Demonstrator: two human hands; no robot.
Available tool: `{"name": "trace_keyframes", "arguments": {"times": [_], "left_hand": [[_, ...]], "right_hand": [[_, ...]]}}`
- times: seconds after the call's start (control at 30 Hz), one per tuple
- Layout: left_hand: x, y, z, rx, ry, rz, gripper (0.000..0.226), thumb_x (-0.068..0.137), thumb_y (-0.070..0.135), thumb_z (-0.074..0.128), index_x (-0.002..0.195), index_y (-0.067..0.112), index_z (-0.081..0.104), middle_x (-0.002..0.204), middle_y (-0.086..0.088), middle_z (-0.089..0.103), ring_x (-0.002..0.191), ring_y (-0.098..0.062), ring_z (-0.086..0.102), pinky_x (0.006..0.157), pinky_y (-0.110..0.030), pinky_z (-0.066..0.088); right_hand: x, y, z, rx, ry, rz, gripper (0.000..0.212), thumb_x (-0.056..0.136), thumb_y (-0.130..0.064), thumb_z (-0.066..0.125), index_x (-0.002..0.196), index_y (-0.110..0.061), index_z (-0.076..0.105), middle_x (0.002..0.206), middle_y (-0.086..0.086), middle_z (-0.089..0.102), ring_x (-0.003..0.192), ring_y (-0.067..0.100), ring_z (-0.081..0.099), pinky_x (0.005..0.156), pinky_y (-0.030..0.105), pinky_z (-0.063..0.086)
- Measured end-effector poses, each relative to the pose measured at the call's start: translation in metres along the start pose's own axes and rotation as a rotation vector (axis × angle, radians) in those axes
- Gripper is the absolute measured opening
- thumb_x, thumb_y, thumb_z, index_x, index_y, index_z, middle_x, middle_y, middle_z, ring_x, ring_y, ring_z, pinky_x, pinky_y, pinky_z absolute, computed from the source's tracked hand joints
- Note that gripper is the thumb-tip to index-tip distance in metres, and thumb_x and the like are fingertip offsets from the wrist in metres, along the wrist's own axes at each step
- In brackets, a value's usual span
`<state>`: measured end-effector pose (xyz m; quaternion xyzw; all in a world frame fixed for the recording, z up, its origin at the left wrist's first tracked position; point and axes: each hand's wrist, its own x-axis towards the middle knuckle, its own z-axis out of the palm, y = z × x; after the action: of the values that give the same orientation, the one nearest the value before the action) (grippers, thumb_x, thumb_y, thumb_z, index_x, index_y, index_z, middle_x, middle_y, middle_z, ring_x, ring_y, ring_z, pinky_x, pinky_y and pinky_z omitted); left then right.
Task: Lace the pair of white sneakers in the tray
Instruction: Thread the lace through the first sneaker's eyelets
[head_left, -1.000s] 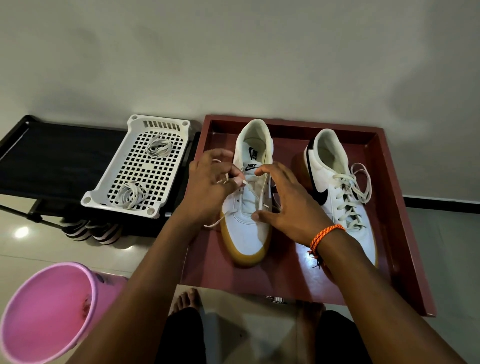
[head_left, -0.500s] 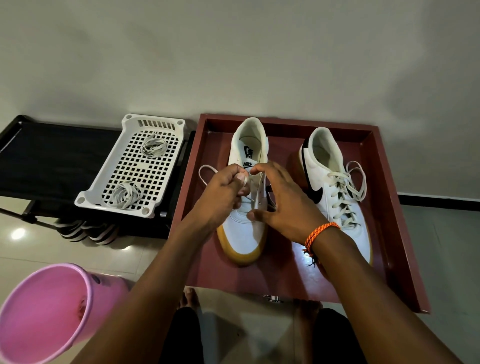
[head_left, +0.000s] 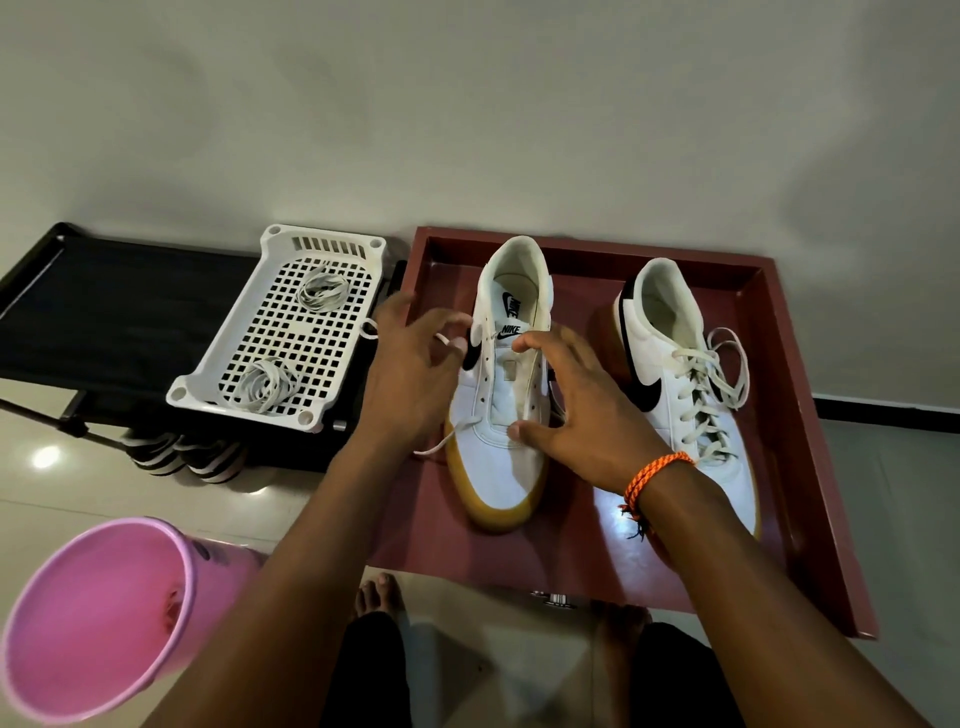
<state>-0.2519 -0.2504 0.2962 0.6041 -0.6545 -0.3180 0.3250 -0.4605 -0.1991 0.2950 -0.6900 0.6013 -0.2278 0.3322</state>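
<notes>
Pink bucket (head_left: 98, 618) and white basket (head_left: 280, 332) lie left of the red tray (head_left: 810, 467), where the left hand (head_left: 410, 374) pinches a lace (head_left: 447, 340) beside the unlaced sneaker (head_left: 498, 415), the right hand (head_left: 582, 410) spread open upon it, the laced sneaker (head_left: 685, 384) rightmost.

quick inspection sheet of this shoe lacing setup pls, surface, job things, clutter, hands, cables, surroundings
surface: dark red tray on a pale tiled floor, both sneakers in it.
job's things: left sneaker barely laced, one lace through a low eyelet, upper eyelets bare; right sneaker fully laced.
clutter: white basket holding two lace bundles; pink bucket; striped footwear under a black rack.
hands: left hand pinches the lace end beside the left sneaker; right hand spread over that sneaker, fingers straight.
cables: nothing seen.
surroundings: plain grey wall; the person's bare feet at the near edge.
</notes>
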Motion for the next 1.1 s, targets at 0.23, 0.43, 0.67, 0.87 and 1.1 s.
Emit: {"name": "trace_keyframes", "arguments": {"times": [0.23, 0.43, 0.67, 0.87, 1.1], "left_hand": [[-0.008, 0.006, 0.009, 0.094, -0.114, 0.031, 0.039, 0.093, 0.048, 0.077, 0.121, 0.027, 0.058, 0.076, 0.004, 0.068, 0.073, -0.007, 0.067, 0.07, -0.037, 0.057], [-0.007, 0.006, 0.009, 0.162, -0.065, 0.062, 0.029, 0.095, 0.021, 0.069, 0.124, 0.022, 0.066, 0.072, 0.007, 0.068, 0.069, -0.004, 0.065, 0.06, -0.028, 0.051], [-0.007, 0.001, 0.011, 0.183, -0.066, 0.111, 0.033, 0.096, 0.022, 0.068, 0.128, 0.021, 0.068, 0.075, 0.011, 0.071, 0.069, -0.01, 0.069, 0.07, -0.044, 0.059], [-0.007, 0.001, 0.008, 0.233, -0.038, 0.102, 0.039, 0.093, 0.023, 0.067, 0.132, 0.025, 0.072, 0.085, 0.006, 0.073, 0.081, -0.019, 0.071, 0.073, -0.044, 0.059], [-0.011, 0.007, 0.011, 0.305, -0.033, 0.195, 0.014, 0.089, 0.019, 0.059, 0.097, 0.015, 0.07, 0.071, 0.003, 0.065, 0.067, -0.02, 0.062, 0.06, -0.047, 0.052]], "right_hand": [[0.0, -0.006, 0.018, -0.109, 0.118, -0.045, 0.027, 0.083, -0.04, 0.081, 0.109, -0.043, 0.074, 0.175, -0.002, 0.007, 0.157, 0.024, 0.023, 0.121, 0.047, 0.037], [-0.002, -0.016, 0.016, -0.23, 0.022, 0.031, 0.019, 0.086, -0.053, 0.08, 0.1, -0.041, 0.081, 0.176, -0.002, -0.012, 0.162, 0.016, -0.009, 0.127, 0.047, 0.019], [0.001, -0.027, 0.019, -0.171, 0.144, 0.07, 0.007, 0.08, -0.03, 0.088, 0.083, -0.033, 0.082, 0.171, -0.005, 0.022, 0.148, 0.017, 0.018, 0.114, 0.034, 0.033], [0.001, -0.015, 0.006, 0.181, 0.01, 0.151, 0.019, 0.077, -0.03, 0.09, 0.07, -0.041, 0.077, 0.156, -0.023, 0.03, 0.144, 0.017, 0.029, 0.12, 0.047, 0.031], [0.009, -0.012, 0.015, 0.413, 0.141, 0.357, 0.04, 0.065, -0.07, 0.077, 0.064, -0.029, 0.08, 0.124, -0.019, 0.046, 0.133, 0.018, 0.043, 0.112, 0.046, 0.045]]}}
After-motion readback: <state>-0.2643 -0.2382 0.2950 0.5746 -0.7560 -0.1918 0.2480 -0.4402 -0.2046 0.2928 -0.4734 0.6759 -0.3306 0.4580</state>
